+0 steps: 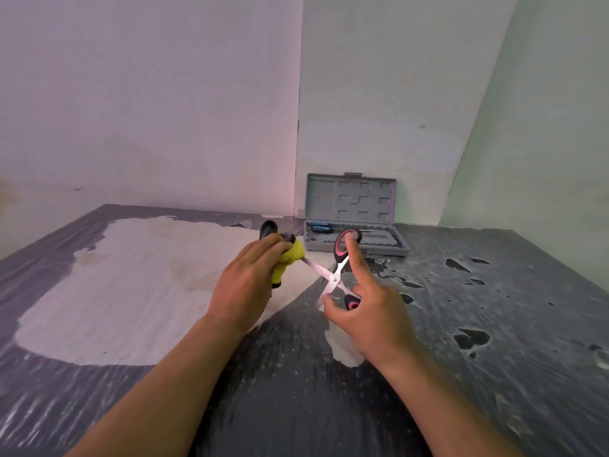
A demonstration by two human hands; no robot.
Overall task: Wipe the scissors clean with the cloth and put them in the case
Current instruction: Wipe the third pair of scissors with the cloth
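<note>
At the back of the bench point(494, 324), against the wall corner, the case point(354, 225) stands open, its lid upright and leaning on the wall. The lid's inside shows moulded recesses with nothing in them. In the tray lies a blue-handled tool point(321, 228) near the left end, with a thin metal shaft to its right; the rest of the tray is ribbed slots whose contents are too small to make out.

Just in front of the case, the scissors point(333, 278) are held above the bench with blades spread wide. The right hand point(369, 311) has its forefinger through the upper handle loop, nearest the case, and its thumb and other fingers curled about the lower loop, so its grip is clamped on the scissors. Left of the case front, the left hand point(250, 275) grips the yellow cloth point(290, 258), bunched round one blade; a dark object shows above that hand's fingers, unclear what it is.
</note>
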